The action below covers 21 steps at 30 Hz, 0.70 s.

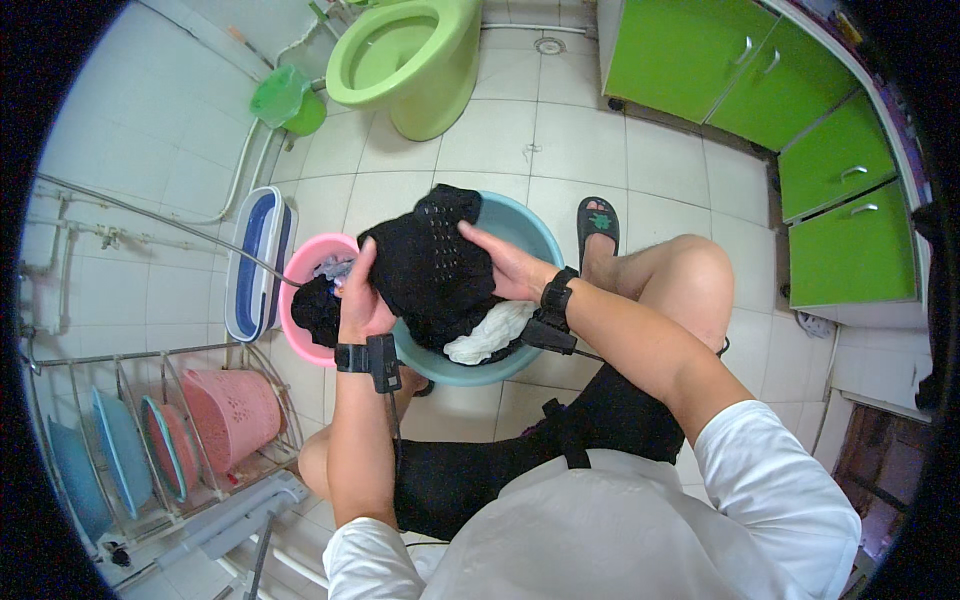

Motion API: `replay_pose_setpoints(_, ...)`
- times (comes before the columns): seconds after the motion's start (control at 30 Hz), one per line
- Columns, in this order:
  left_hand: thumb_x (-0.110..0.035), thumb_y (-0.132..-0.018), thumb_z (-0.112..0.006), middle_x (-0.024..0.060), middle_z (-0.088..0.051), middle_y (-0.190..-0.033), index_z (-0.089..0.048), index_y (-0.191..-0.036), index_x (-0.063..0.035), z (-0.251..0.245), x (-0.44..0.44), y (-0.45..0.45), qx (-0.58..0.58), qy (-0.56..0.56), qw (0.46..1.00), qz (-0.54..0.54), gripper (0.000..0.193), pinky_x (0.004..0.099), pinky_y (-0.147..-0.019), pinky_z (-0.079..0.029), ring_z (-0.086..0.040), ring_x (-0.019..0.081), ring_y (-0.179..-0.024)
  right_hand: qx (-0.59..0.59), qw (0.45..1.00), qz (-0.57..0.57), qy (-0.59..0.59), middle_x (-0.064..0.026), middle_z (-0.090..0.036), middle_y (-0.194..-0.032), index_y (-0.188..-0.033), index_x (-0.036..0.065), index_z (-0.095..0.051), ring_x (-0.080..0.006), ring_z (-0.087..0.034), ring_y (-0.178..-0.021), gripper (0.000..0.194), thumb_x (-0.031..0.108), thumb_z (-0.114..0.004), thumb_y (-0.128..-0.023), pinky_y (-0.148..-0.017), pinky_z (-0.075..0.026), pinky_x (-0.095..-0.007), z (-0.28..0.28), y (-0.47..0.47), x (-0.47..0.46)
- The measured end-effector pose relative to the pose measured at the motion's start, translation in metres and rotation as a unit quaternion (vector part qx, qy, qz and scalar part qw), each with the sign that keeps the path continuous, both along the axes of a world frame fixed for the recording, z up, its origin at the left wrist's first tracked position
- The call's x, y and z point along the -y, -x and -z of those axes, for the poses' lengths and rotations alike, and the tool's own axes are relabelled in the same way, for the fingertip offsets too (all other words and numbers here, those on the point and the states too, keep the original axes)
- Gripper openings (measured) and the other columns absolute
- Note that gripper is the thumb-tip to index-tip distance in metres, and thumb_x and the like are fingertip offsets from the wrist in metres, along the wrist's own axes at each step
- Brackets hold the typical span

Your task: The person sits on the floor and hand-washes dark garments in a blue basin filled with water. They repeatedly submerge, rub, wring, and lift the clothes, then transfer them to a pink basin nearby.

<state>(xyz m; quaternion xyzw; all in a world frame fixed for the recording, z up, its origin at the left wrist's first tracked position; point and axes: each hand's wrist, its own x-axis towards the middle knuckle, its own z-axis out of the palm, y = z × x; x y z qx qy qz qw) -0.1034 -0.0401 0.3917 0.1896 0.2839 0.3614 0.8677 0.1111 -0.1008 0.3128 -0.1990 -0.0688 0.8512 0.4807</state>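
Note:
A black cloth garment (431, 262) with rows of pale marks is stretched between my two hands above a blue plastic basin (529, 217). My left hand (366, 304) grips its left edge, thumb on top. On the other side my right hand (506, 262) holds the right edge, thumb over the cloth. White cloth (491, 332) lies in the basin below the garment, with more dark fabric beside it. Partly behind my left hand stands a pink basin (300, 259) holding a black cloth (315, 309) and some greyish fabric (334, 268).
A blue-and-white collapsible tub (257, 262) leans by the left wall, with a thin hose (187, 225) crossing over it. A metal rack (169, 375) holds several basins at lower left. Ahead are a green toilet (424, 71) and a bin (291, 101); green cabinets (690, 60) line the right.

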Motion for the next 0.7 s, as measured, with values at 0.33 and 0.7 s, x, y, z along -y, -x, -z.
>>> replay_pose_setpoints(0.33,0.013,-0.073,-0.061,0.0046,-0.063,-0.108,-0.056,-0.112,-0.0042,0.079,0.008,0.053,-0.221,-0.194,0.951,0.09,0.043,0.0319,-0.097,-0.049,-0.061,0.0179,-0.103,0.131,0.982,0.134,0.007,-0.0087,-0.063,-0.12,-0.134,0.007,-0.054,-0.0238,-0.062,-0.108,0.051,-0.002,-0.05,-0.084,-0.098,-0.053,-0.0383,-0.014,-0.043,-0.004)
replay_pose_setpoints(0.7,-0.013,-0.086,-0.079,0.0154,-0.05,-0.141,-0.05,-0.14,0.0019,0.064,0.056,-0.005,-0.34,-0.377,0.858,0.078,0.063,0.0348,-0.112,-0.04,-0.048,0.0228,-0.134,0.07,0.994,0.028,0.084,-0.0161,-0.072,-0.111,-0.116,-0.003,-0.064,-0.0299,-0.07,-0.099,0.032,0.018,-0.055,-0.093,-0.094,-0.056,-0.0417,-0.043,-0.044,0.0)
